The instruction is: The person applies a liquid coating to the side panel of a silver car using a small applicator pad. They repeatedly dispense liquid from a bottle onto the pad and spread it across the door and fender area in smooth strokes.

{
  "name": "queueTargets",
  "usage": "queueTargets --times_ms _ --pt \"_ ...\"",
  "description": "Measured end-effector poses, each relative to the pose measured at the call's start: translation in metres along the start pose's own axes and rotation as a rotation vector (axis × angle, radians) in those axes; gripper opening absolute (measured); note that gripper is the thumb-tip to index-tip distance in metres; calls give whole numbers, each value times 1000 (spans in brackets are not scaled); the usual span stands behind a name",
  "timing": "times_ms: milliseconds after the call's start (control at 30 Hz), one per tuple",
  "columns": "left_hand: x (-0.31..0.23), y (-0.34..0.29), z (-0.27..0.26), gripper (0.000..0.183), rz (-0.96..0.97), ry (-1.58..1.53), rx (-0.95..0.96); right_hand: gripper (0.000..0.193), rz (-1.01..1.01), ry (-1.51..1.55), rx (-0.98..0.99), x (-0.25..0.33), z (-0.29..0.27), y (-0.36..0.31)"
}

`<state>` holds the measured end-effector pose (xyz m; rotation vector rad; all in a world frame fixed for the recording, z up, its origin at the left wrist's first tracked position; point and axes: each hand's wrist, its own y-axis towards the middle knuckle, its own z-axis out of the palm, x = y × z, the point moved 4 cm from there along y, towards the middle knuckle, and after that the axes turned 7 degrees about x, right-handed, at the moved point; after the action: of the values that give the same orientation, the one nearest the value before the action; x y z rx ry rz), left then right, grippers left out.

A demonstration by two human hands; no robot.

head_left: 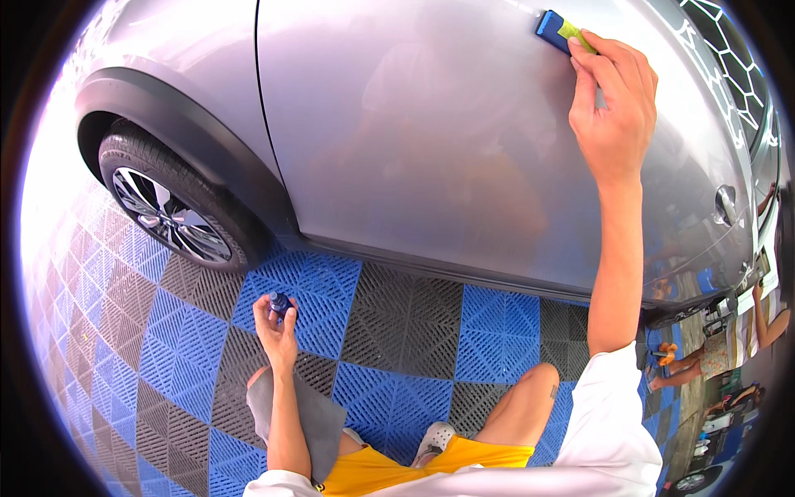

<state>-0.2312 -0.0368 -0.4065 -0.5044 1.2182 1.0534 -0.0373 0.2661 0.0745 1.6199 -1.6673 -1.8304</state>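
My right hand [617, 103] reaches up to the silver-grey car door [414, 157] and pinches a blue applicator block [553, 30] with a yellow-green part under the fingers. The block's blue end appears to rest against the upper part of the door panel. Low on the left, above the floor, my left hand [277, 335] grips a small dark blue bottle [280, 303] upright between thumb and fingers. Over my left thigh hangs a grey cloth [319, 414].
At the left are the car's wheel [174, 211] and black arch trim [178, 116]. A door handle [725, 205] sits at the right. Blue and dark grey grid tiles [406, 323] cover the floor. Another person [733, 344] is at the right edge.
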Motion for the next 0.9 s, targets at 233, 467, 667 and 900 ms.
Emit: queueTargets --times_ms 233,467,667,900 --pt "-12 -9 9 45 -24 -4 27 23 20 28 -1 54 14 -74" --pt "-25 -19 5 46 -22 20 33 22 27 60 108 116 35 -182" --pt "-37 -22 6 47 -6 -12 25 25 -12 91 165 130 43 -228" --pt "-40 -24 10 47 20 -30 29 29 -55 116 182 141 50 -221"
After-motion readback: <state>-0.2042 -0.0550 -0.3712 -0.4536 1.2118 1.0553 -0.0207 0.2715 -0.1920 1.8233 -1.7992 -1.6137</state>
